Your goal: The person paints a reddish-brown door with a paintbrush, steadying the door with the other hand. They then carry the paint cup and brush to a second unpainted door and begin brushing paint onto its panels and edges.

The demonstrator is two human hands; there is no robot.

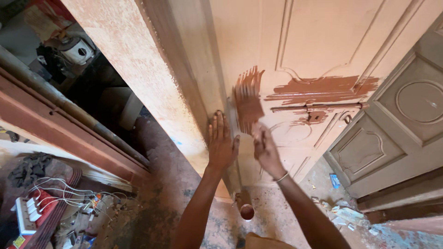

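My left hand (221, 146) lies flat, fingers spread, against the edge of a pale panelled door (318, 41). My right hand (265, 150) grips a paintbrush (247, 94), blurred from motion, with its bristles pressed on the door just above the hand. Fresh brown paint streaks (323, 87) cover the door's middle, above a horizontal metal sliding bolt (318, 108). A bangle sits on my right wrist. A small round paint can (247, 211) with brown paint stands on the floor below, between my arms.
A second grey panelled door leaf (392, 138) stands at the right. A rough plastered wall (138, 74) is left of the door. Tangled wires and a power strip (27, 214) lie at lower left. Paper scraps (344, 212) litter the floor at right.
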